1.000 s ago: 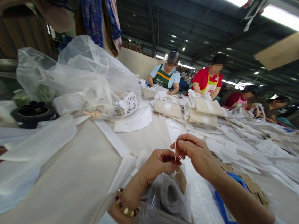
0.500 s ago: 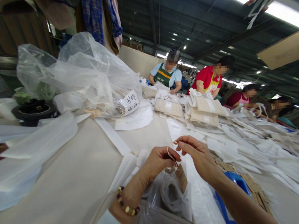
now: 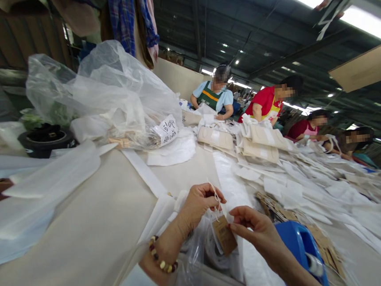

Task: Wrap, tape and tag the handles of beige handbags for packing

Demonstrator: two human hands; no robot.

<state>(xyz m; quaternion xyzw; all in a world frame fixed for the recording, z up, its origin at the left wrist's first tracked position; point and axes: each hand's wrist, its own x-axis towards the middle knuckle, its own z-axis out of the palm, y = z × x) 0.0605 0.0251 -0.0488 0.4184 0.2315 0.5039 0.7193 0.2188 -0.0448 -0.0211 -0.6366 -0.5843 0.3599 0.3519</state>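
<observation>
My left hand (image 3: 197, 205), with a bead bracelet on its wrist, pinches a thin white string (image 3: 214, 196) at its top loop. A small brown paper tag (image 3: 224, 235) hangs from that string. My right hand (image 3: 256, 228) sits lower, its fingers closed on the tag's upper right edge. Both hands hover over a clear plastic bag (image 3: 207, 253) with white string bundles inside, at the near edge of a long table (image 3: 94, 231) covered in cream cloth.
A blue tape dispenser (image 3: 301, 244) stands right of my right wrist. Brown tags (image 3: 272, 205) and white fabric pieces (image 3: 300, 182) spread to the right. A big clear bag (image 3: 106, 97) and a black dish (image 3: 45, 140) sit far left. Several people work at the far end.
My right hand has dropped from the string's top, level with the left hand, down to the tag. The tape dispenser has come into fuller view.
</observation>
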